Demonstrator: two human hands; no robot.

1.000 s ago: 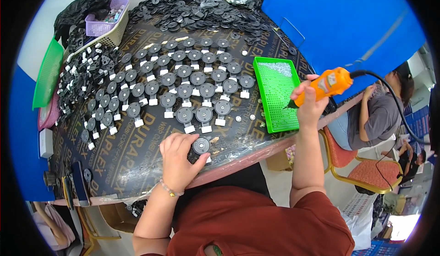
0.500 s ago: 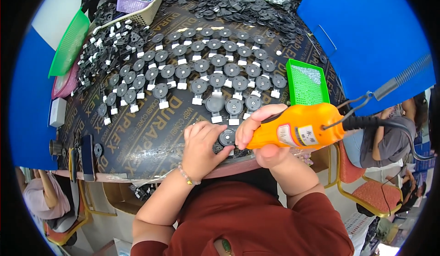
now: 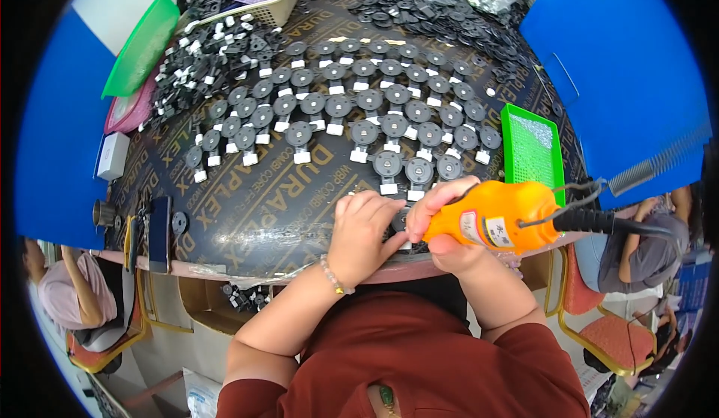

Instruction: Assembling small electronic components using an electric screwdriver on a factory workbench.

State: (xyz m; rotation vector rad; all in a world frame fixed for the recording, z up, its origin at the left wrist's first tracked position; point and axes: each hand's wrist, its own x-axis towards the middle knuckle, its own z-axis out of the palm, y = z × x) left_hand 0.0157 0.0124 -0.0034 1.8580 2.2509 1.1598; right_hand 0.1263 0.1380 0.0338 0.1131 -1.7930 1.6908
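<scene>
Your right hand (image 3: 431, 210), clamped round the orange driver (image 3: 498, 212), has come from the green tray (image 3: 535, 159) to the black disc piece (image 3: 401, 219) near the front edge of the counter (image 3: 247, 223). Your left hand (image 3: 363, 232) pinches it: tool and piece now together, tip hidden.

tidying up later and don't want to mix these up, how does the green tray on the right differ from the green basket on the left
The green tray lies flat on the table; the green basket is tipped up at a steep tilt. The tray has straight sides and corners, while the basket's rim is rounded. Both are bright green.
</scene>
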